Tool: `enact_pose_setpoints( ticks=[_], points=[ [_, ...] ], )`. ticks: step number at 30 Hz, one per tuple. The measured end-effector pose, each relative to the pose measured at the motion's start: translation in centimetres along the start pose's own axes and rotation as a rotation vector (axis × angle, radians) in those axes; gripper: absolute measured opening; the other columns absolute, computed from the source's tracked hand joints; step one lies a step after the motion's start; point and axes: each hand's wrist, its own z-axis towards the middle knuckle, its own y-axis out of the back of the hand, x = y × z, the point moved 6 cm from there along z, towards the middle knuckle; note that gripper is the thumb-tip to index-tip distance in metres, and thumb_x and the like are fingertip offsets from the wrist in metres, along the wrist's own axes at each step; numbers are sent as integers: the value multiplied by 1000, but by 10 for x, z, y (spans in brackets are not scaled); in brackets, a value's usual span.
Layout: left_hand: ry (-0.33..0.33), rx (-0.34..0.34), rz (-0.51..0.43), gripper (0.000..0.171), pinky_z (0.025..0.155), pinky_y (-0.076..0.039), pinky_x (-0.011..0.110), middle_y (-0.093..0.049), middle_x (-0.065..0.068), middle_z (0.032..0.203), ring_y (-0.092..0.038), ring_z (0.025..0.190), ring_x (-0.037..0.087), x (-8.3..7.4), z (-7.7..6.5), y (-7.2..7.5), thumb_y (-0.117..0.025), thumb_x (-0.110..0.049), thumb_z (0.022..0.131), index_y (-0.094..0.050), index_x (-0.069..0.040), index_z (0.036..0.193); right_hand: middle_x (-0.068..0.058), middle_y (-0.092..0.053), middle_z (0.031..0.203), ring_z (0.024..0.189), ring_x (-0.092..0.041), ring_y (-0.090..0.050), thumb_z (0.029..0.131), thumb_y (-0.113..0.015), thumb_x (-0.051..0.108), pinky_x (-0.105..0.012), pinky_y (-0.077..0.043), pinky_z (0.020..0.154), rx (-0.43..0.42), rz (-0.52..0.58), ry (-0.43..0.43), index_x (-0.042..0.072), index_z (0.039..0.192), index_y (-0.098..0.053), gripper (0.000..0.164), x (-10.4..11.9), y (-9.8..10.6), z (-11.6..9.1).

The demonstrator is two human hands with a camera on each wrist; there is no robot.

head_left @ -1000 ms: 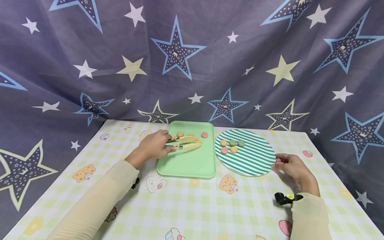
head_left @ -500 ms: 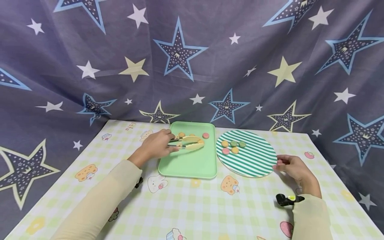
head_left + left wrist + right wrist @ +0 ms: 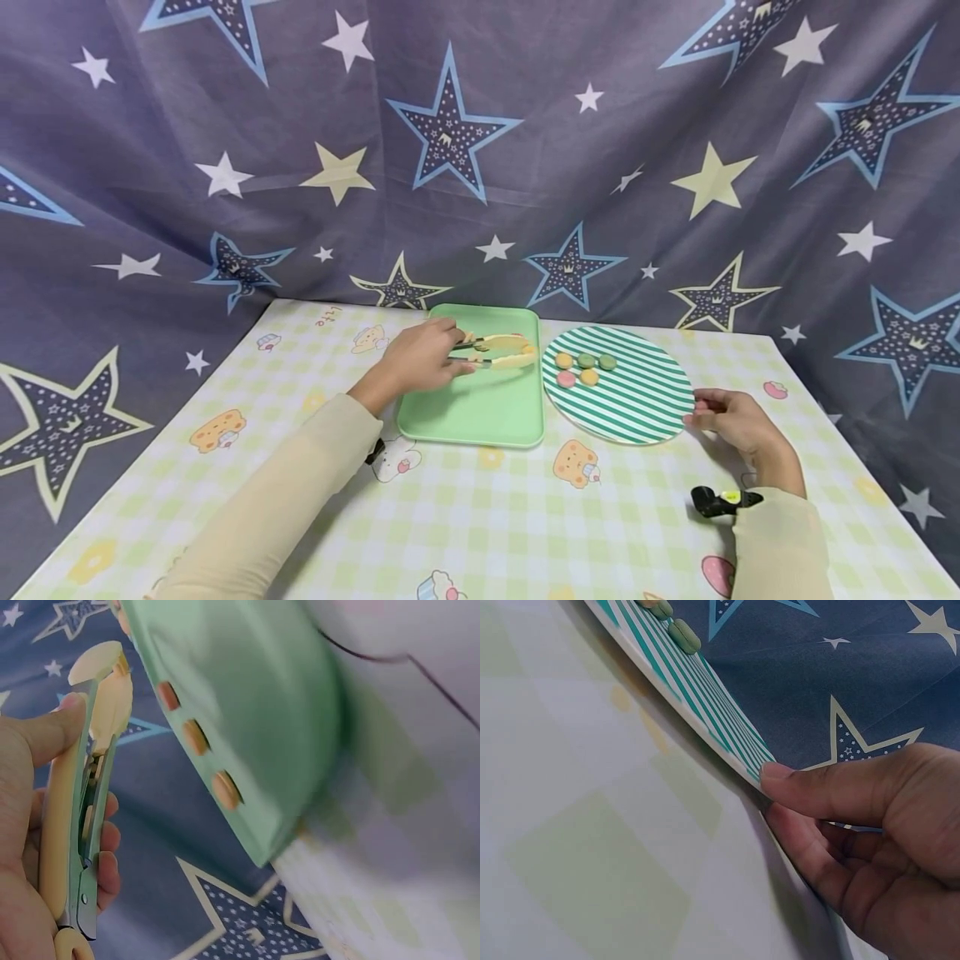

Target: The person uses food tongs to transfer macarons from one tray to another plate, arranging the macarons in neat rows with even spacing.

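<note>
Currently, I am gripping the tongs in my curled left hand, their tips pinching a yellow macaron above the right side of the green tray; three other macarons are lying near its far edge. With my right hand I am pinching the striped plate at its rim, thumb on top, while five macarons are resting on its left part.
</note>
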Motion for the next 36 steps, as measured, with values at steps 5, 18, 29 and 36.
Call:
enact_pose_setpoints(
  ticks=[5,18,29,36],
  points=[
    [-35,-27,8,51,76,-52,38,-59,2,102,-56,90,19,-18,13,2,-73,-50,93,-72,-8,121,-13,-62,116,95,-14,-55,95,-74,12,-19,-48,76,-1,-1,0,-16,148,-38,69,0,0,0],
    [-91,-17,30,52,75,-48,34,-57,2,104,-52,89,17,-69,43,-2,-65,-54,97,-70,-9,122,-13,-63,116,95,-14,-56,95,-73,9,-19,-48,76,-2,1,3,-16,148,-39,67,-1,1,2],
    [-120,3,23,49,72,-47,32,-56,1,106,-48,91,17,-96,57,-17,-63,-54,98,-70,-10,120,-11,-63,114,95,-15,-55,95,-74,11,-18,-47,76,-4,6,0,-15,148,-40,68,-2,1,4],
    [-127,34,53,54,71,-48,30,-59,1,110,-51,94,16,-102,60,-29,-59,-57,100,-70,-11,126,-14,-62,118,96,-17,-53,96,-72,10,-19,-45,76,-17,-34,30,-16,146,-43,64,0,1,2]
  ],
)
